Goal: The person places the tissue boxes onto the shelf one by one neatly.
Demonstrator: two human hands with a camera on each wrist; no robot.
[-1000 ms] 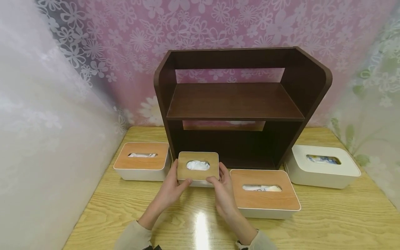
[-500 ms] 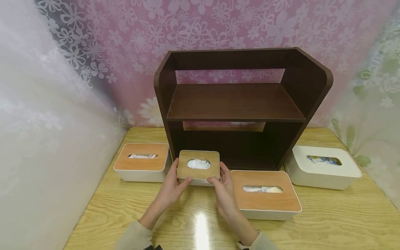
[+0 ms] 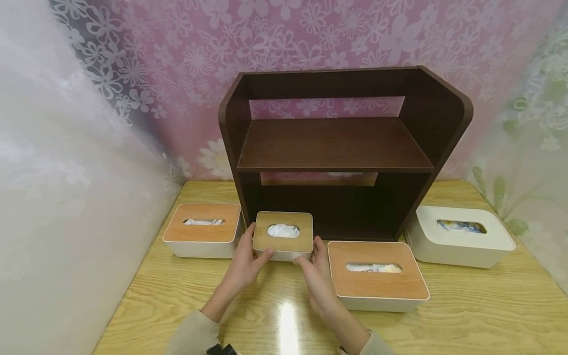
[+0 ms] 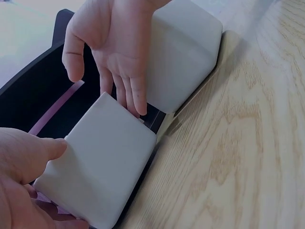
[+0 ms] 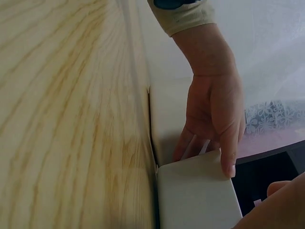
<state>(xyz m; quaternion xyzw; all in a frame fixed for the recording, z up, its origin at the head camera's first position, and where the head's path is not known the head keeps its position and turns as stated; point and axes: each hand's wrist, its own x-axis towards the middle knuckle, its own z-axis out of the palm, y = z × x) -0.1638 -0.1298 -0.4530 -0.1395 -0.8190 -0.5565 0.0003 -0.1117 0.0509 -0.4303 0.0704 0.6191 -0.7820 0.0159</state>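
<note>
A small tissue box with a light wood lid and white sides stands at the lower left front of the dark shelf, tissue showing in its slot. My left hand holds its left end, thumb at the front edge and fingers along the side. Beside the right end is my right hand. In the left wrist view, the right hand has straight fingers close along the box's end, thumb raised off it. The right wrist view has the left thumb on the corner of the box.
A dark two-level shelf rises behind. To the left sits an orange-lidded tissue box; a larger orange-lidded one is close by the right hand. An all-white tissue box stands farther right on the wooden table.
The small tissue box has shifted slightly away from me and to the right, toward the shelf. The right thumb has come off its front edge. The other boxes stay put.
</note>
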